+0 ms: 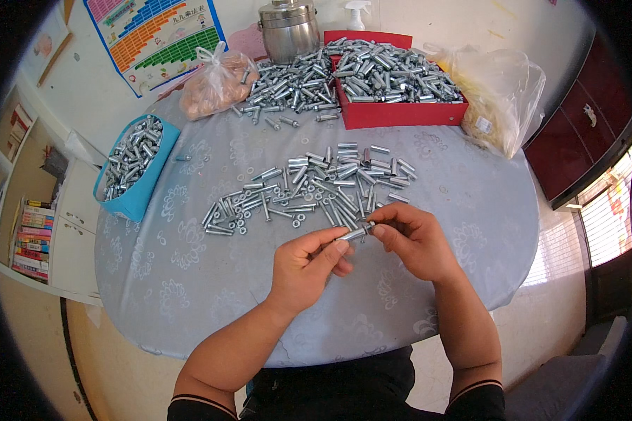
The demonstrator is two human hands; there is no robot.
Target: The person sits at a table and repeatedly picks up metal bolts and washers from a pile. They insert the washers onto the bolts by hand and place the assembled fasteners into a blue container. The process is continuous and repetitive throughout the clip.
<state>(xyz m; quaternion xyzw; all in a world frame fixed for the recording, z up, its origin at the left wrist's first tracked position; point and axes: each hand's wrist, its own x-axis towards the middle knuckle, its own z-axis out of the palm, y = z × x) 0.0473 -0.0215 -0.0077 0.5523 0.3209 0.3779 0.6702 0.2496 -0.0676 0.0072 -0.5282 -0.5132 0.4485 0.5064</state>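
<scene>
Over the near middle of the table, I hold a silvery anchor bolt [354, 234] with a metal sleeve, lying almost level between both hands. My left hand [298, 272] pinches the sleeve end between thumb and fingers. The thumb and forefinger of my right hand [420, 245] are closed around the bolt's other end; any small nut or washer there is too small to tell. Just beyond my hands spreads a loose pile of bolts, nuts and washers [260, 203], with metal sleeves [379, 165] mostly on its far right side.
A red box [400, 116] heaped with anchor bolts stands at the back, beside another heap [295, 84]. Around them are a steel pot [288, 35], a bag of round brown items [214, 91] and a clear plastic bag [502, 98]. A blue bin [142, 193] of bolts sits at the left edge.
</scene>
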